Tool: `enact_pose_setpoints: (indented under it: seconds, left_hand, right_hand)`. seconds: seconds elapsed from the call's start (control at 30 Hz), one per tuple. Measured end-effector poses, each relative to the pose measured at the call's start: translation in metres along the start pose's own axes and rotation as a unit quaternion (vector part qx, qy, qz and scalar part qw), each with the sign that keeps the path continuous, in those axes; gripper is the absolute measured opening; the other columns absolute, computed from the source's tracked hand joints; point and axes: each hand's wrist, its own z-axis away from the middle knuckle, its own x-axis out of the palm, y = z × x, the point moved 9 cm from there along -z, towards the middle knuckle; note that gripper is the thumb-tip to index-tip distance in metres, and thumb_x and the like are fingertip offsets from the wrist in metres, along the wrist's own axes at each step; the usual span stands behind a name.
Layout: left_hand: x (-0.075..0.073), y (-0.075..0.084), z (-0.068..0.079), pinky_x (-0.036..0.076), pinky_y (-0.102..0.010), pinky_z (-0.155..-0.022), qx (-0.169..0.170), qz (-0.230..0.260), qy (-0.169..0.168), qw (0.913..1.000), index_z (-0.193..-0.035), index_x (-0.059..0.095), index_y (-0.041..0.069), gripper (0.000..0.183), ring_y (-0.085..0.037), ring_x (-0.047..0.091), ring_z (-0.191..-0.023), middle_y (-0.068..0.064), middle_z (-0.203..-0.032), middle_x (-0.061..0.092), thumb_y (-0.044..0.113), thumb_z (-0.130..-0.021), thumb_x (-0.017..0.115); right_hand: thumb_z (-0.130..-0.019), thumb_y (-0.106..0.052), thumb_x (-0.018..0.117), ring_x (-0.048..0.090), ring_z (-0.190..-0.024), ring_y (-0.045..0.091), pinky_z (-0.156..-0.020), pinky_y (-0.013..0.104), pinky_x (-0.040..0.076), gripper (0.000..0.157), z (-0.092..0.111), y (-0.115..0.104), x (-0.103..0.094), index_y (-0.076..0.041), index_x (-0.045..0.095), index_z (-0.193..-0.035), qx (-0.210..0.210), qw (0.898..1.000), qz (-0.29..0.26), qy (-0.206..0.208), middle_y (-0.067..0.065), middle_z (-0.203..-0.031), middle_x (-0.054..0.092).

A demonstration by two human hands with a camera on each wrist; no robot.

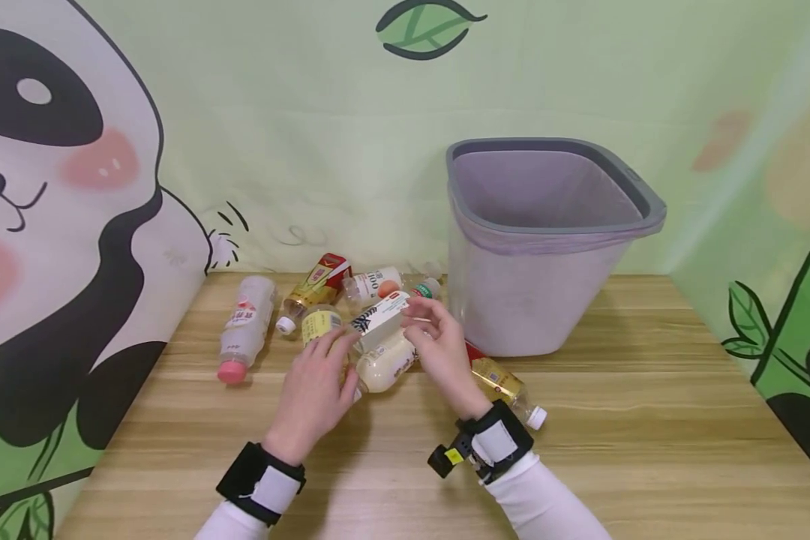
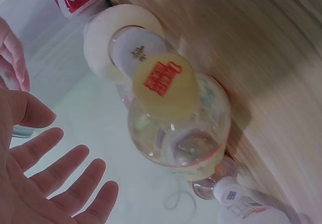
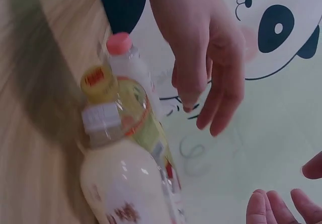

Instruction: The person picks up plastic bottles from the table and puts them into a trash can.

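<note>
My left hand (image 1: 313, 382) hovers by a clear bottle with a yellow label (image 1: 321, 322), fingers spread apart in the left wrist view. Close to the right end of a white drink carton (image 1: 381, 319) with a black pattern is my right hand (image 1: 448, 360), its fingers loosely bent. Whether its fingertips touch the carton I cannot tell. Below the carton lies a cream-coloured bottle (image 1: 382, 366); its white cap (image 2: 136, 50) shows in the left wrist view. The right wrist view has the yellow cap (image 3: 99, 83) of the yellow-labelled bottle beside it. Neither hand visibly grips anything.
A grey-rimmed trash bin (image 1: 513, 300) with a liner stands at the back right. A gold-labelled bottle (image 1: 499, 382) lies before it. On the left is a pink-capped bottle (image 1: 248, 319). Behind the hands are a red carton (image 1: 331, 270) and a peach-print bottle (image 1: 374, 285).
</note>
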Motion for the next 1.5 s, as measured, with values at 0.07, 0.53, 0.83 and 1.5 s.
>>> enact_pose_setpoints:
  seconds: [0.07,0.53,0.83,1.5]
  left_hand:
    - [0.000,-0.004,-0.001,0.048,-0.054,-0.085,-0.002,-0.003,-0.005,1.0000,-0.125,0.057,0.008,0.042,-0.038,0.053,-0.109,-0.017,-0.128,0.055,0.015,-0.084,0.062]
    - [-0.022,-0.054,-0.024,0.045,-0.057,-0.087,-0.002,-0.035,0.030,0.9990,-0.122,0.056,0.001,0.043,-0.043,0.051,-0.108,-0.022,-0.126,0.053,0.013,-0.081,0.062]
    - [-0.022,-0.113,-0.045,0.040,-0.061,-0.090,-0.070,-0.043,0.030,0.9962,-0.123,0.052,-0.004,0.044,-0.049,0.044,-0.112,-0.028,-0.126,0.049,0.014,-0.082,0.057]
    - [0.012,-0.206,-0.019,0.041,-0.065,-0.075,-0.286,-0.028,-0.103,0.9522,-0.144,0.028,0.005,0.065,-0.059,0.045,-0.097,-0.039,-0.123,0.037,0.030,-0.088,0.052]
  right_hand:
    - [-0.085,0.005,0.050,0.058,-0.105,0.038,-0.087,0.032,0.051,0.040,0.002,0.008,0.005,0.006,0.050,-0.125,0.021,0.999,-0.024,0.001,0.027,-0.116,0.055]
    - [-0.094,-0.004,0.046,0.053,-0.112,0.032,-0.100,0.041,0.044,0.035,0.014,0.041,0.039,0.000,0.043,-0.129,0.174,0.953,-0.248,0.026,0.023,-0.125,0.050]
    - [-0.088,0.000,0.042,0.053,-0.112,0.030,-0.104,0.044,0.039,0.042,0.018,0.051,0.053,-0.001,0.041,-0.130,0.223,0.910,-0.349,0.032,0.021,-0.124,0.051]
    - [-0.089,-0.003,0.048,0.053,-0.115,0.036,-0.097,0.040,0.046,0.040,0.027,0.050,0.063,-0.001,0.045,-0.129,0.231,0.927,-0.296,-0.003,0.024,-0.126,0.054]
